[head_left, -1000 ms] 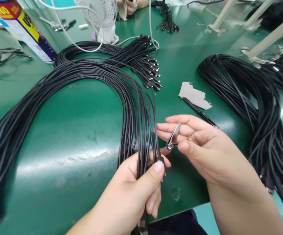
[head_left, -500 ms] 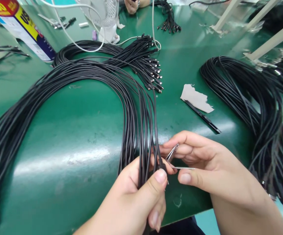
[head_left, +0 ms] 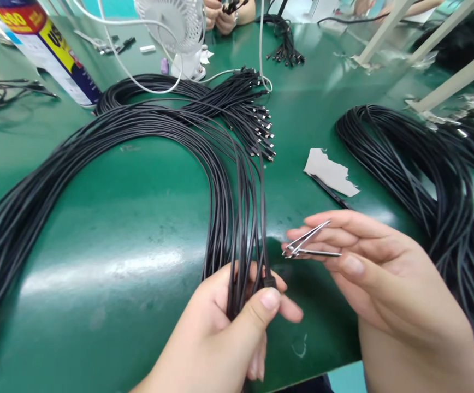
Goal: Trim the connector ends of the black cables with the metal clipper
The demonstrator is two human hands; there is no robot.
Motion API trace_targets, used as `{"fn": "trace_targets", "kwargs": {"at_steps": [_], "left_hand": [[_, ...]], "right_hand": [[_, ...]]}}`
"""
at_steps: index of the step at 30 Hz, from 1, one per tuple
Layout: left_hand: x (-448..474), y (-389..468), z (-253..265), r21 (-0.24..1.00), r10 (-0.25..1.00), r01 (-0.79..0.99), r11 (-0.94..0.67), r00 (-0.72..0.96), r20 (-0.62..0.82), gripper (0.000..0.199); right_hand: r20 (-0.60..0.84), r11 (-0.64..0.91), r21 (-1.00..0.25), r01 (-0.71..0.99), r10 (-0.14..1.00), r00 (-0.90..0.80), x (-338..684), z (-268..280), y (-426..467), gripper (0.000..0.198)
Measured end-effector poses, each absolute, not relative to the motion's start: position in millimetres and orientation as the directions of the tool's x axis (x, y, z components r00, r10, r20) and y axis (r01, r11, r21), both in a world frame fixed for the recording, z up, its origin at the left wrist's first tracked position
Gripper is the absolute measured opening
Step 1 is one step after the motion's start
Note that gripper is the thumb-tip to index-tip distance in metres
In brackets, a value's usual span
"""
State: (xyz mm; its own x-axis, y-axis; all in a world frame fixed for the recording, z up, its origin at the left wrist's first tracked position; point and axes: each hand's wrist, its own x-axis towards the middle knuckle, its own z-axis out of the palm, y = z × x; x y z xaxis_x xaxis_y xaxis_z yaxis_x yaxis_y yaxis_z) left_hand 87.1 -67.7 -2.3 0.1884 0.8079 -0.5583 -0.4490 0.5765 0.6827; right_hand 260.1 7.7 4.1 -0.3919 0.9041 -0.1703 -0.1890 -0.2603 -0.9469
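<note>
A bundle of black cables point(head_left: 216, 180) arches over the table from the left and comes down into my left hand point(head_left: 237, 322). My left thumb presses near a black connector point(head_left: 268, 281) on one cable, with the other cables lying across the palm. To the right, my right hand point(head_left: 376, 267) holds a nail clipper point(head_left: 306, 245) between thumb and fingers. Its lever is raised and its jaws point left, apart from the cables. My left fingers hide the ends of most of the held cables.
Another coiled cable bundle point(head_left: 257, 120) lies behind, and a large one point(head_left: 421, 164) to the right. A torn paper piece point(head_left: 331, 170) and a black pen-like stick point(head_left: 329, 191) lie between. Farther back stand a spray can point(head_left: 52, 54) and white fan point(head_left: 171, 27). Another person's hands point(head_left: 223, 16) are beyond.
My right hand has moved right with the nail clipper, away from the connector at my left thumb. My left hand still grips the cables, its fingers slightly more extended. The view has tilted up slightly.
</note>
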Motion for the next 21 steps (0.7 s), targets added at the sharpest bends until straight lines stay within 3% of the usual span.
{"fn": "trace_targets", "kwargs": {"at_steps": [4,12,21], "left_hand": [[90,-69,-5,0.633,0.804,-0.517,0.577,0.225,-0.550,0.030],[91,-71,-11,0.475,0.821,-0.697,0.537,0.302,-0.484,0.024],[90,-70,-3,0.447,0.806,-0.705,0.551,0.311,-0.503,0.028]], "right_hand": [[-0.181,-0.258,-0.942,-0.216,0.930,-0.320,260,1,6,0.030],[-0.216,-0.346,-0.891,-0.293,0.892,-0.396,256,2,-3,0.022],[-0.176,-0.328,-0.890,-0.316,0.888,-0.425,253,2,-6,0.017]]}}
